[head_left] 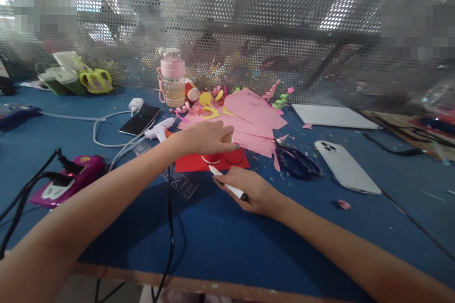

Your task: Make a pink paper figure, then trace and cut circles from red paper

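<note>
My left hand (209, 138) is closed round the top of a small round red-and-white object (212, 158), pressed onto a red sheet (188, 163). My fingers hide most of that object. A black circle outline shows on the sheet's right part. In my right hand (254, 189) is a white marker (232, 190) with a black end; its tip points at the lower rim of the round object. Whether the tip touches the paper cannot be told. Behind the hands lie pink paper sheets (249, 125) with yellow cutouts (209, 104).
Scissors (298, 161) and a white phone (346, 166) lie to the right. At left are a glue gun (159, 129), a black phone (141, 120) and a purple power strip (71, 180). A bottle (173, 80) stands behind. A black cable (170, 227) crosses the front edge.
</note>
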`<state>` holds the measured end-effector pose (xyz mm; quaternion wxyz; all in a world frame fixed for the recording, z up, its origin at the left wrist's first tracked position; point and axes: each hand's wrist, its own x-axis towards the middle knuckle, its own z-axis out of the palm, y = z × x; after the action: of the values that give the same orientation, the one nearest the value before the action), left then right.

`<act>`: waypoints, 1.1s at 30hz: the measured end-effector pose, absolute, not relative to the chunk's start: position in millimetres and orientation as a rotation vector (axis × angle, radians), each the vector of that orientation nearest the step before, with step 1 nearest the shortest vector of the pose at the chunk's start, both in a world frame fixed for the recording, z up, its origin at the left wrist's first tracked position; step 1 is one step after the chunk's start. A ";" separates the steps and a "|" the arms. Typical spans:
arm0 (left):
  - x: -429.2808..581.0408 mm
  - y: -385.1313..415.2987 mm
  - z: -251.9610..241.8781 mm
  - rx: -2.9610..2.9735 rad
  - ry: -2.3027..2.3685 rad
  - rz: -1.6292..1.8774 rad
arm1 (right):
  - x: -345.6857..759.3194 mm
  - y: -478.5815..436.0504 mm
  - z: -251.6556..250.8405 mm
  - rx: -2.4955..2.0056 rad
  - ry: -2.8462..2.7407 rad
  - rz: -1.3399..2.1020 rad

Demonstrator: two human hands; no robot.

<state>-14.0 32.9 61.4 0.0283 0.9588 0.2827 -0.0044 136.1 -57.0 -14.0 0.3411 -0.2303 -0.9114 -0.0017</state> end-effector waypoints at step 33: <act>-13.4 36.0 55.8 3.033 0.833 -0.032 | 122.1 -50.7 -10.9 -0.870 -2.117 0.153</act>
<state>-13.4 36.0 55.8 -0.0019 0.9643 0.2647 -0.0103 122.1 -50.7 -10.9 0.4114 -0.3456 -0.8412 0.0609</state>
